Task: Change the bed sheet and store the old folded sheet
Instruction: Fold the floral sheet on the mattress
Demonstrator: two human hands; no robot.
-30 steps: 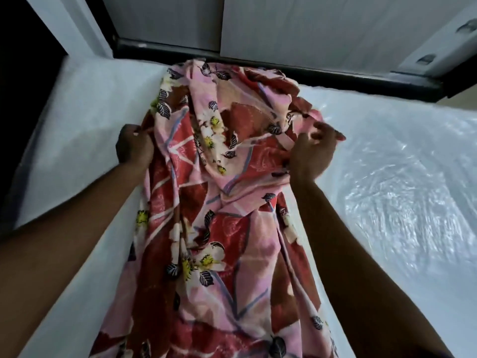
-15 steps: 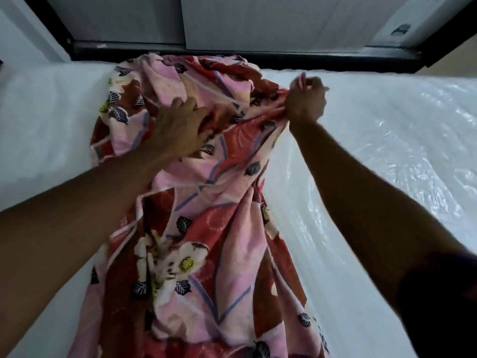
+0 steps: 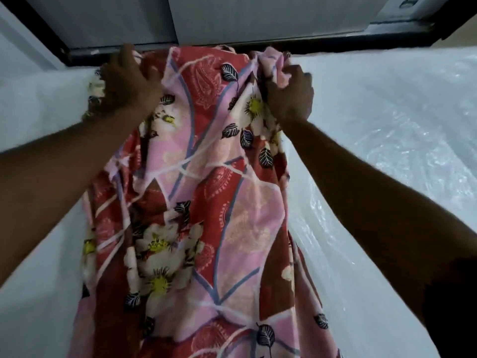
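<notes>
Nearest, below both forearms: floral bed sheet (image 3: 206, 202) in a narrow rumpled strip on the plastic-wrapped mattress (image 3: 387, 130), with bare plastic out past the right hand. Step in hand, likely: laying on the fresh sheet, top edge up at the head end. Next, probably: drawing the gathered cloth apart sideways for full cover. Farther out, arms extended: left hand (image 3: 129, 83) palm down, fingers curled into the strip's left edge; right hand (image 3: 289, 96) fisted round a bunched pink corner. Just beyond both: dark bed frame (image 3: 335, 45).
</notes>
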